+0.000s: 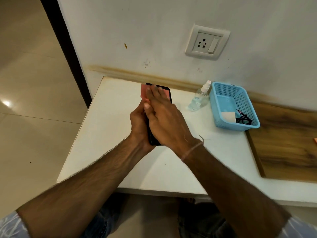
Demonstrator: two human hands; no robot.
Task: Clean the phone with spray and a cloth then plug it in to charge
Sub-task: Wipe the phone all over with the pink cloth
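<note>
1. Left grip (139, 124): clamped on the phone (153, 138). Fingers and thumb curl round its lower half. The phone is held over the white counter (109, 127), well to the left of the blue basket (213, 103).
2. Right grip (164, 121): apart, with fingers straight and side by side. It presses the pink cloth (143, 91) flat onto the upper part of the phone. Pressure alone pins the cloth; nothing is pinched.
3. Phone handling (judgement): a rigid slab, light enough for one hand and probably slick wherever spray has wetted it.
   - Take hold low on the long edges, as the left grip does.
   - Back it from behind against the wiping pressure.
   - A slip onto the counter could damage it.
4. Cloth handling (judgement): thin, soft and limp. It is likely to bunch or skid unless spread under flat fingers.
5. Spray bottle (199, 98): upright, just beside the basket's left wall. Whether they touch cannot be told.
6. Basket contents: a dark cable (243, 119) and a pale block (229, 116), probably the charger, at the basket's near end.
7. Wall socket (206, 42): on the wall above the basket, with nothing plugged in.
8. Hidden or unclear:
   - The hands and cloth cover most of the phone.
   - Which face is up, how wet it is and where its port sits cannot be told.
   - The cable's connector is too small to identify.
</note>
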